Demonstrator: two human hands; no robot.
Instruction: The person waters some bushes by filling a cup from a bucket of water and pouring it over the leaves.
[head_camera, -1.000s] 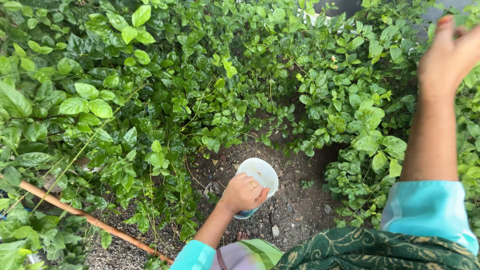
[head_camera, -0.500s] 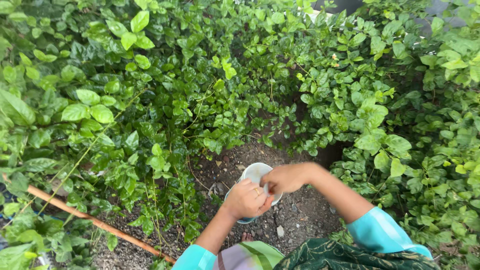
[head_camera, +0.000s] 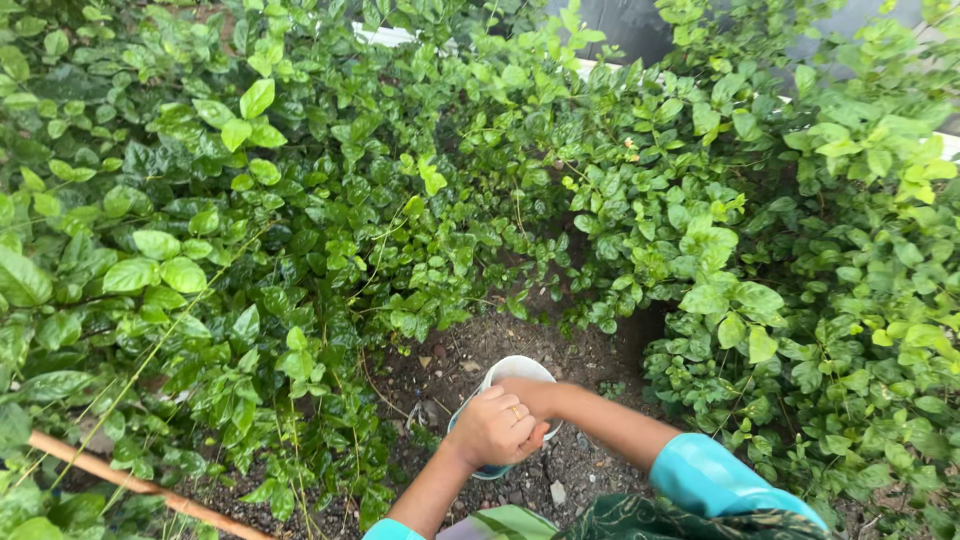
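My left hand grips a small white cup with a bluish outside, held low over bare soil. A ring shows on one finger. My right hand reaches across from the right and rests at the cup's rim, its fingers mostly hidden behind the left hand. Both arms wear turquoise sleeves. Green patterned cloth lies across the bottom of the view.
Dense green leafy shrubs surround a patch of dark soil with small stones. A thin brown stick slants across the lower left. A pale wall edge shows behind the leaves at the top.
My right hand came down from the foliage at the upper right to the cup's rim. The left hand kept holding the cup in about the same place.
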